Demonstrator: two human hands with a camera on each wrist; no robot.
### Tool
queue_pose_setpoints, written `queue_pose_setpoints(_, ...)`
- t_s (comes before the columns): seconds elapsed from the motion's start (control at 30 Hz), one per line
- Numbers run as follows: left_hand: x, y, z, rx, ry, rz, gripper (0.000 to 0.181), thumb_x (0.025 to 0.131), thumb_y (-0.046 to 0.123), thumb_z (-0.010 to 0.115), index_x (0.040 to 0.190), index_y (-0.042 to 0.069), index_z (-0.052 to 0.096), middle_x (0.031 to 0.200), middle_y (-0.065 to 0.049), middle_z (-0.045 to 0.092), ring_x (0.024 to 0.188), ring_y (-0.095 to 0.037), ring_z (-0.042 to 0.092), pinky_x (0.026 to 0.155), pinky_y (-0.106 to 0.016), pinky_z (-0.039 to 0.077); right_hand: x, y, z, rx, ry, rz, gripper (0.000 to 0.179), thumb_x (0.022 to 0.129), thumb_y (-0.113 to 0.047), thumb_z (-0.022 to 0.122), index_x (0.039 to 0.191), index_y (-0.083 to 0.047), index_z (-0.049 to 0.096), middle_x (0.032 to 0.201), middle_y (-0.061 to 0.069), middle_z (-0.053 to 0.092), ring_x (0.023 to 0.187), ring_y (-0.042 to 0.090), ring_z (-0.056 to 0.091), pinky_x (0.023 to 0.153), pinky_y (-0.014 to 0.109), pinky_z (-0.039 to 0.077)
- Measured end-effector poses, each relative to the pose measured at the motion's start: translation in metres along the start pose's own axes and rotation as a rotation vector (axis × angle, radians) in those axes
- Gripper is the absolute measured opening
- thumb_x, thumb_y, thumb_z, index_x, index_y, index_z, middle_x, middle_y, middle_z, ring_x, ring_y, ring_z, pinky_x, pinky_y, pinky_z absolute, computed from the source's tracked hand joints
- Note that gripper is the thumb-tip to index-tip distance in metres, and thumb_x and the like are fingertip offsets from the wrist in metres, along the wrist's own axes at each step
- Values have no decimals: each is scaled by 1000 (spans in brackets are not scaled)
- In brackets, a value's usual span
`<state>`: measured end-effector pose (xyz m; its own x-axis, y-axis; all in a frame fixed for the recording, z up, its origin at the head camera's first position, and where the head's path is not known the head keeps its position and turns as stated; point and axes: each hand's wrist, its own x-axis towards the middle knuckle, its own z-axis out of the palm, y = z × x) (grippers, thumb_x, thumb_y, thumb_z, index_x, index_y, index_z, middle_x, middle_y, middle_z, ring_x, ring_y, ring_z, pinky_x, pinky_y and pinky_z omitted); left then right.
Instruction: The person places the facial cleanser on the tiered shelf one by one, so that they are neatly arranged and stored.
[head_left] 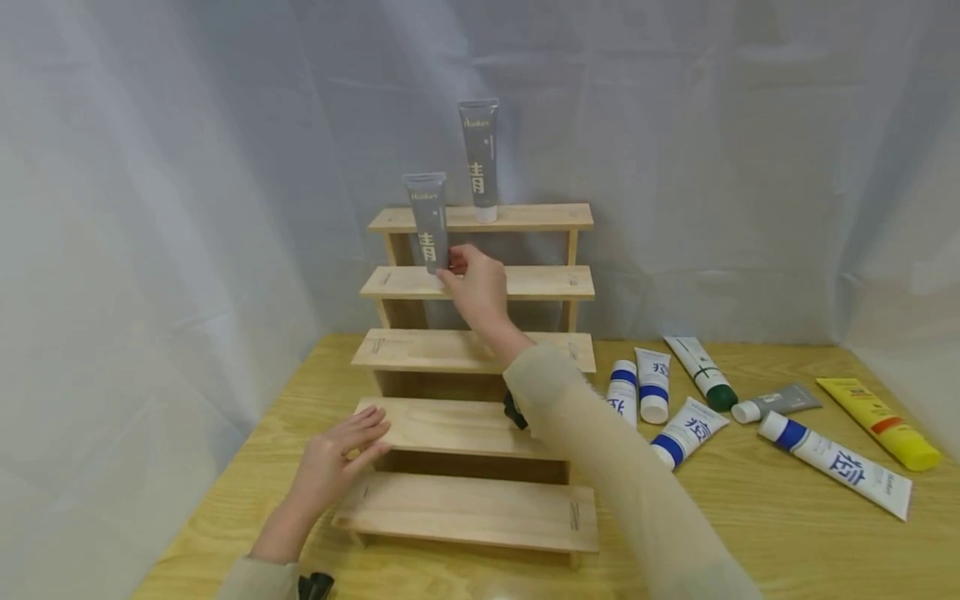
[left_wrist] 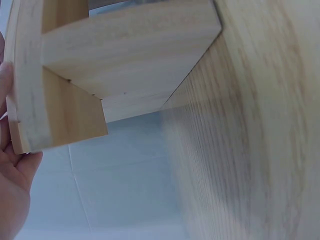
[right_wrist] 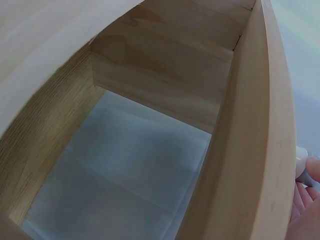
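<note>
My right hand (head_left: 480, 287) pinches the lower end of a grey squeeze tube (head_left: 429, 218). The tube stands cap down at the left part of the second shelf from the top (head_left: 540, 282); my fingertips partly hide its cap. In the right wrist view, fingers (right_wrist: 312, 200) show at the right edge beside the white cap (right_wrist: 301, 159). A matching grey tube (head_left: 480, 158) stands on the top shelf (head_left: 540, 217) of the wooden stand. My left hand (head_left: 333, 462) rests on the left end of the second-lowest shelf (head_left: 450, 425), fingers extended over it and thumb near its front edge.
On the wooden table (head_left: 750, 533), right of the stand, lie several white-and-blue tubes (head_left: 840, 462), a white tube with a green cap (head_left: 701, 371), another grey tube (head_left: 780, 402) and a yellow tube (head_left: 881, 421). A pale curtain (head_left: 712, 167) hangs behind and at the sides.
</note>
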<state>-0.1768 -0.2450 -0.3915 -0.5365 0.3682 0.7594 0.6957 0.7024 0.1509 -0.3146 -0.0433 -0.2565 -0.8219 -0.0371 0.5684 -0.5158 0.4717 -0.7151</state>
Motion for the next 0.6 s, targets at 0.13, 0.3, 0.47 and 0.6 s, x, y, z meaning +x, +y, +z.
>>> queue_pose_setpoints(0.13, 1, 0, 0, 2, -3, -2, 32, 76, 27, 66, 90, -2, 68, 100, -15, 63, 93, -29, 60, 78, -34, 48, 0, 1, 0, -2, 2, -3, 27, 78, -13, 69, 100, -1, 61, 89, 7, 67, 80, 13, 62, 70, 18, 50)
queue_pose_setpoints(0.3, 1, 0, 0, 4, -3, 0, 31, 76, 26, 67, 89, -1, 69, 100, -15, 63, 93, -28, 60, 76, -35, 49, -1, 1, -2, 23, -5, -4, 26, 79, -13, 68, 100, 0, 61, 91, 9, 66, 82, 15, 62, 73, 19, 50)
queue_pose_setpoints(0.47, 1, 0, 1, -2, 0, 2, 30, 75, 25, 67, 89, -2, 68, 100, -15, 63, 93, -29, 60, 77, -34, 48, -5, 2, -10, 64, -31, -3, 29, 79, -12, 68, 103, 1, 60, 99, 12, 64, 88, 17, 61, 76, 21, 50)
queue_pose_setpoints(0.6, 1, 0, 2, 0, 1, -1, 31, 76, 26, 66, 90, -1, 68, 100, -15, 63, 93, -29, 60, 78, -35, 48, -8, 4, -20, 103, -40, -6, 31, 78, -11, 68, 106, 1, 60, 102, 13, 63, 91, 19, 60, 80, 23, 49)
